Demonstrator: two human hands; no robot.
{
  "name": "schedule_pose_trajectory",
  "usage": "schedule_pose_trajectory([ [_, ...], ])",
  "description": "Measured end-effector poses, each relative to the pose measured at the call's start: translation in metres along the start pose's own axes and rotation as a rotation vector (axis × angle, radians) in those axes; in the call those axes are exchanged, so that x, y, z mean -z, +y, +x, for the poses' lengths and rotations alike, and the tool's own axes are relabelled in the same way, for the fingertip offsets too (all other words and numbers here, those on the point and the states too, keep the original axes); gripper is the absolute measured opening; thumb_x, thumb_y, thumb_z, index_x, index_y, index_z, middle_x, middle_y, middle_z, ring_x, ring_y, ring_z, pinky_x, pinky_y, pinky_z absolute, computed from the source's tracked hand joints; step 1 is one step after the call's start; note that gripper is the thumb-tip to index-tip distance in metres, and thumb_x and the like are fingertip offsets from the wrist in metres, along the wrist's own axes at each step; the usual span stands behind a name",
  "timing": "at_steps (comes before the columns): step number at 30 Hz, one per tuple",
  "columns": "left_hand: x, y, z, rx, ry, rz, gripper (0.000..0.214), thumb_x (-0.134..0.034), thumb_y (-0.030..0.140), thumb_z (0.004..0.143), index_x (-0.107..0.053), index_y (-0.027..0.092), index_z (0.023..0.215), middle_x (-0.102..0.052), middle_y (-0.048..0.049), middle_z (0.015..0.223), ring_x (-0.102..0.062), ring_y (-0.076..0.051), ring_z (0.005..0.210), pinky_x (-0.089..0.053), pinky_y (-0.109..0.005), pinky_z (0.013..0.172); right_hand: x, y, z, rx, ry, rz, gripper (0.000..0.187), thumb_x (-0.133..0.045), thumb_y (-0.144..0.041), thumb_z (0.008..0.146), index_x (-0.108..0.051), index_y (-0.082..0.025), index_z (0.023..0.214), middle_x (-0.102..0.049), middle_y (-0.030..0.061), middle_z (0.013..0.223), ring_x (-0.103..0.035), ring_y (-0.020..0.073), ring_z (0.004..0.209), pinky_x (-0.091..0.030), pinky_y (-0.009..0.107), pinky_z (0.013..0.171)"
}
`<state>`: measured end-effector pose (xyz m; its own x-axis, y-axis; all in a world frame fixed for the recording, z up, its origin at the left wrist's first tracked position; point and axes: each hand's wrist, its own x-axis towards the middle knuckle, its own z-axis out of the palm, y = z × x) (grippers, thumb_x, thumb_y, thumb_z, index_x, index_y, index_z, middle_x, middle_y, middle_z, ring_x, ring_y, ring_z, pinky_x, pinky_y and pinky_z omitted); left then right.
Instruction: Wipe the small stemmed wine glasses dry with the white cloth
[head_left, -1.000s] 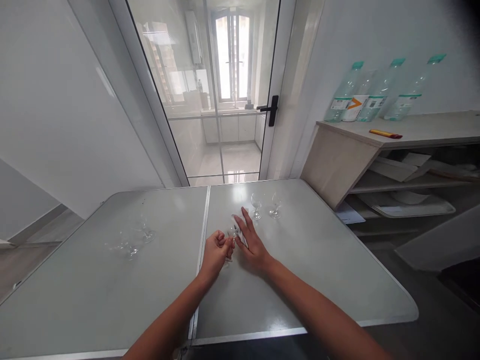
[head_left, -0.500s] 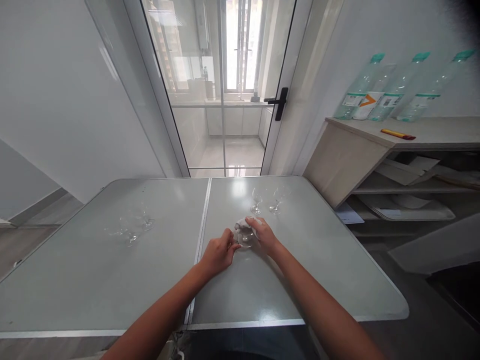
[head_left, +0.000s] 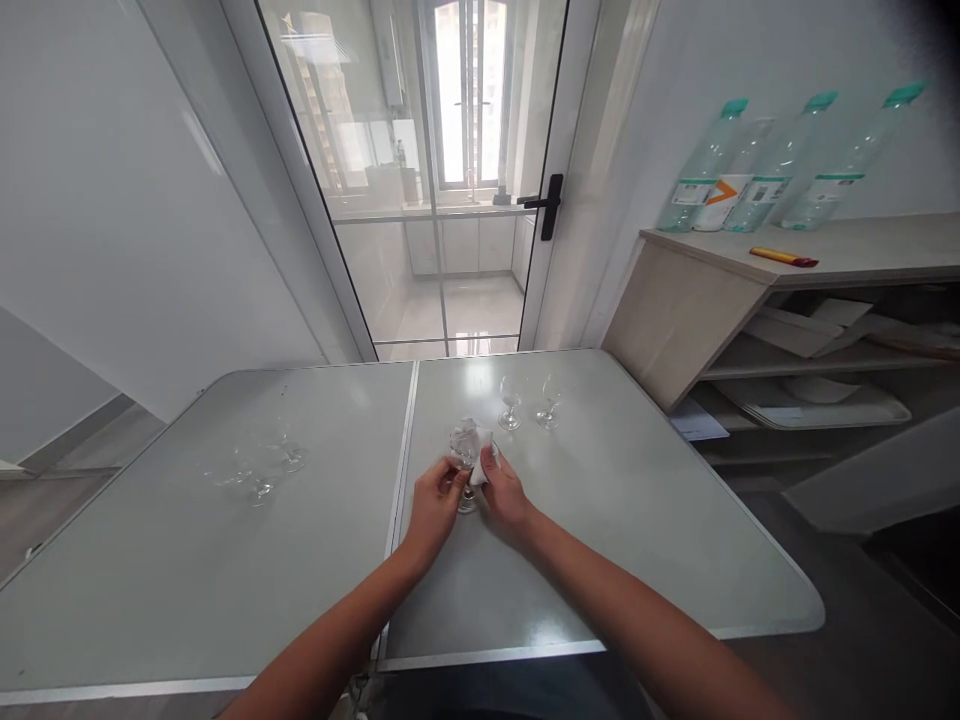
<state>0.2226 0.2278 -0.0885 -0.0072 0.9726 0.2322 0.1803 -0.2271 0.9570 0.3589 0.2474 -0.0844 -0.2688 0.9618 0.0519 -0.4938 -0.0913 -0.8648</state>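
Observation:
Over the right half of the table, a small stemmed glass (head_left: 466,504) is upright between my hands, its foot toward me. My left hand (head_left: 438,496) pinches the glass near the bottom of its bowl. In my right hand (head_left: 507,490) a white cloth (head_left: 484,455) is gripped, pressed to the side of the glass; some of the white material shows in or behind the bowl. Whether the foot touches the table I cannot tell. Just beyond stand two more stemmed glasses, a nearer-left glass (head_left: 510,405) and a right glass (head_left: 549,405).
Several clear stemmed glasses (head_left: 261,488) are grouped on the left half of the grey-green table (head_left: 187,590). A glass door (head_left: 480,290) with a black handle (head_left: 552,207) rises behind. At right, a wooden shelf (head_left: 675,310) carries green-capped bottles (head_left: 757,190) and a yellow-red packet (head_left: 784,257).
The glass has turned from lying tilted on its side to upright, and both hands have shifted slightly left. The cloth has moved to the side of the bowl. The camera view has shifted a little.

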Motion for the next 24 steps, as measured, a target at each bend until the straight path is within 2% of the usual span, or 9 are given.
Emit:
schedule_pose_trajectory([
  [3,0.006,-0.001,0.004,-0.065,0.042,0.160,0.024,-0.066,0.041,0.092,-0.073,0.019,0.085,-0.064,-0.0041,0.089,-0.062,-0.018,0.081,-0.050,-0.028,0.071,0.008,0.004,0.002,0.122,0.010,-0.334,0.052,-0.061,-0.065,0.093,-0.059,-0.026,0.126,-0.069,0.0066,0.112,-0.059,0.0249,0.115,-0.047,0.037,0.097],
  [6,0.011,-0.001,0.007,-0.057,0.002,0.168,0.028,-0.060,0.041,0.096,-0.070,0.019,0.081,-0.063,-0.0025,0.081,-0.058,-0.017,0.074,-0.046,-0.028,0.069,0.013,0.002,0.003,0.166,-0.100,-0.611,0.040,-0.060,-0.056,0.097,-0.059,-0.021,0.116,-0.068,0.0053,0.101,-0.061,0.0220,0.094,-0.046,0.035,0.089],
  [11,0.013,0.000,0.009,-0.094,-0.025,0.143,0.028,-0.058,0.040,0.098,-0.071,0.020,0.085,-0.064,-0.0041,0.089,-0.060,-0.017,0.080,-0.046,-0.028,0.073,0.016,-0.008,0.006,0.207,-0.089,-0.797,0.032,-0.059,-0.051,0.098,-0.060,-0.019,0.101,-0.065,0.0016,0.085,-0.054,0.0176,0.075,-0.042,0.029,0.073],
  [13,0.014,-0.001,0.011,-0.063,0.030,0.107,0.023,-0.065,0.042,0.093,-0.072,0.021,0.097,-0.065,-0.0056,0.098,-0.062,-0.019,0.088,-0.048,-0.029,0.076,0.016,-0.012,0.007,0.191,-0.083,-0.755,0.035,-0.059,-0.053,0.098,-0.062,-0.019,0.099,-0.066,0.0025,0.086,-0.055,0.0177,0.077,-0.042,0.029,0.073],
  [15,0.016,-0.001,0.013,-0.004,0.064,-0.031,0.040,-0.075,0.044,0.086,-0.067,0.024,0.120,-0.067,-0.0079,0.113,-0.063,-0.022,0.102,-0.050,-0.030,0.082,0.017,-0.014,0.008,0.131,-0.114,-0.641,0.040,-0.060,-0.057,0.096,-0.064,-0.018,0.099,-0.067,0.0044,0.091,-0.057,0.0185,0.081,-0.044,0.030,0.076],
  [17,0.017,-0.001,0.016,0.057,0.010,-0.271,0.062,-0.077,0.047,0.085,-0.054,0.026,0.139,-0.063,-0.0108,0.130,-0.062,-0.025,0.117,-0.051,-0.035,0.092,0.017,-0.014,0.007,-0.011,-0.184,-0.490,0.046,-0.068,-0.062,0.090,-0.065,-0.017,0.097,-0.067,0.0046,0.088,-0.057,0.0183,0.078,-0.045,0.030,0.075],
  [18,0.017,-0.001,0.017,0.089,-0.034,-0.397,0.065,-0.075,0.048,0.086,-0.051,0.027,0.143,-0.061,-0.0121,0.136,-0.061,-0.026,0.121,-0.050,-0.038,0.097,0.017,-0.013,0.006,-0.098,-0.218,-0.396,0.048,-0.072,-0.063,0.086,-0.065,-0.017,0.097,-0.066,0.0039,0.085,-0.057,0.0177,0.075,-0.045,0.030,0.074],
  [21,0.017,-0.001,0.020,0.184,-0.052,-0.645,0.056,-0.071,0.050,0.090,-0.054,0.023,0.136,-0.063,-0.0144,0.134,-0.066,-0.027,0.116,-0.051,-0.044,0.100,0.016,-0.011,0.003,-0.293,-0.318,-0.070,0.053,-0.068,-0.067,0.085,-0.065,-0.017,0.101,-0.066,0.0045,0.085,-0.059,0.0191,0.076,-0.048,0.033,0.078],
  [24,0.016,-0.003,0.021,0.217,0.017,-0.682,0.050,-0.072,0.049,0.089,-0.058,0.022,0.128,-0.067,-0.0131,0.127,-0.069,-0.026,0.109,-0.053,-0.043,0.097,0.015,-0.010,0.001,-0.305,-0.374,0.035,0.056,-0.054,-0.070,0.091,-0.066,-0.017,0.105,-0.067,0.0071,0.091,-0.062,0.0222,0.083,-0.049,0.037,0.084],
])
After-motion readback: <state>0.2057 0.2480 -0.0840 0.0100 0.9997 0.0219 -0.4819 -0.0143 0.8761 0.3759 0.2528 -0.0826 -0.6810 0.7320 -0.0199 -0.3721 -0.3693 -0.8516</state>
